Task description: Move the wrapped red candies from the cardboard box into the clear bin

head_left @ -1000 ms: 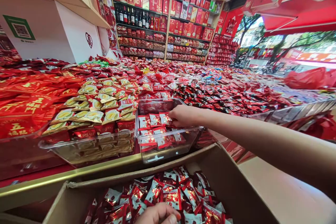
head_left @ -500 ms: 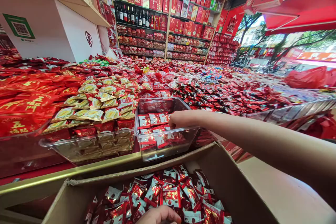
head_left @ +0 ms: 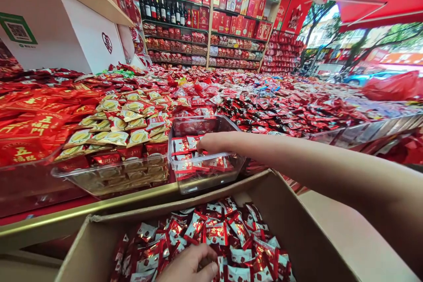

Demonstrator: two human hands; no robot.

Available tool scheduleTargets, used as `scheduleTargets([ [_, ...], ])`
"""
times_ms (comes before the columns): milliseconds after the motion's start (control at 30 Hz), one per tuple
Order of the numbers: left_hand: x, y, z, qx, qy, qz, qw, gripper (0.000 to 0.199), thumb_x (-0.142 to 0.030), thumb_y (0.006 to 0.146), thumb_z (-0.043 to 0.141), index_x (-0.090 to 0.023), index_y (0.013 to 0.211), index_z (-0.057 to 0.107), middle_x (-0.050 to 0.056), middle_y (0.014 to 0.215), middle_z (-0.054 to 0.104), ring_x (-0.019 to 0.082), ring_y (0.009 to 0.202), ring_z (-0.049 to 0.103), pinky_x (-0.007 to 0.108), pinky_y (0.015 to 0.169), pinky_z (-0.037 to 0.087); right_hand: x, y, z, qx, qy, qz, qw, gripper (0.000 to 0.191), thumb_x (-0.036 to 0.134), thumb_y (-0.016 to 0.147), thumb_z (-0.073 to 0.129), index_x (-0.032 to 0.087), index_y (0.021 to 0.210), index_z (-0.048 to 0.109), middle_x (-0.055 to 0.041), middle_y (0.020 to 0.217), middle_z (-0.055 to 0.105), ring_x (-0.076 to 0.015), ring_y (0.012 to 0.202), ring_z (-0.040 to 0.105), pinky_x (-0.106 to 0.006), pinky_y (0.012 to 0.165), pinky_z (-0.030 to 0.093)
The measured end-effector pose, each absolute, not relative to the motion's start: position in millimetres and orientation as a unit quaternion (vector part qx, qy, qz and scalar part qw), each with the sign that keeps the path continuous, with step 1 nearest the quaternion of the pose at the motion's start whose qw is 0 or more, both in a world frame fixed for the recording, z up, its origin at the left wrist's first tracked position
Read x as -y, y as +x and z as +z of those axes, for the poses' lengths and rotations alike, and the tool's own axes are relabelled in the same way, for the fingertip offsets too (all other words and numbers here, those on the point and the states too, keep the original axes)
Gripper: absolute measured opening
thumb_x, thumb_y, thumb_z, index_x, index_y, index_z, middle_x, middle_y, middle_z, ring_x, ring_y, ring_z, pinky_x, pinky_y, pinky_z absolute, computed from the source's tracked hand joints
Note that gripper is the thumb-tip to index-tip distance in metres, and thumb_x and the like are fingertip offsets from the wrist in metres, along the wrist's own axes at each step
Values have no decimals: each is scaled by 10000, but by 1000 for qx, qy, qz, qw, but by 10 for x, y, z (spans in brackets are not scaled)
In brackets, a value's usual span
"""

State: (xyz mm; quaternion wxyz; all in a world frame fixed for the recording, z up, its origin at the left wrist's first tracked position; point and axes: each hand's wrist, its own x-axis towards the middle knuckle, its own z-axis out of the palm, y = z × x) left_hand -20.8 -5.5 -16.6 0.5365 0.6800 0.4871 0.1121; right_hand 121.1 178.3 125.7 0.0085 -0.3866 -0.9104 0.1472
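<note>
My left hand (head_left: 191,264), half-open, is among red-and-white wrapped sweets (head_left: 240,255) in the near cardboard box (head_left: 304,238); my right hand (head_left: 213,142) reaches into the far plastic bin (head_left: 201,184), its grip hidden. Sweets laid flat, edge to edge, should sit evenly.

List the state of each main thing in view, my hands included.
Left hand: fingers curled, over the box's packets; grip unclear
Right hand: reaching into the clear bin, fingertips hidden
Cardboard box: open, partly filled
Box's packets: wrapped, jumbled
Clear bin: open-topped, partly filled
Gold packets: wrapped, heaped above their bin's rim
Bottles: upright, shelved
</note>
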Motion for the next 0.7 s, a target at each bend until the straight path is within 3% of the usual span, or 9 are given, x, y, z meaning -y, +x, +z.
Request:
scheduleTargets([
  [100,24,-312,-180,-534,761,65,363,196,-321,720,474,-217,759,635,90,794,654,265,767,573,326,654,373,-1786,1239,1290,916,-385,96,-57,88,180,644,609,130,705,649,-35,614,581,-114,573,485,-252,554,327],
  [167,-77,-391,-225,-563,764,50,311,188,-285,720,462,-204,727,631,103,766,651,275,760,578,331,654,367,-1776,1280,1366,925,-370,64,-52,181,207,654,599,112,804,637,-35,669,579,-110,603,479,-248,573,325],
  [367,-391,-365,-513,-627,723,63,285,343,-296,719,472,-172,1032,535,122,990,621,244,923,546,304,764,361,-1423,1462,1709,927,-330,22,176,208,264,755,486,96,818,591,-5,657,538,-60,577,416,-222,583,310],
  [500,-347,-227,-678,-642,703,89,292,501,-236,653,545,-138,1135,451,141,1061,585,260,965,520,310,792,359,-851,1580,1563,925,-234,34,298,207,246,800,426,105,792,576,-11,679,543,-64,625,438,-206,612,322],
  [567,-316,-227,-669,-640,698,103,305,432,-211,664,521,-154,1091,491,114,1034,604,248,952,529,298,786,364,-569,1649,1302,933,-197,69,294,210,255,811,410,120,813,571,-10,677,546,-68,638,452,-195,610,332],
  [700,-301,-306,-500,-599,714,110,345,265,-277,714,458,-184,930,581,35,909,658,209,855,573,254,725,398,-272,1794,566,935,-277,149,163,202,280,800,418,157,865,564,-32,737,547,-104,687,484,-203,608,359],
])
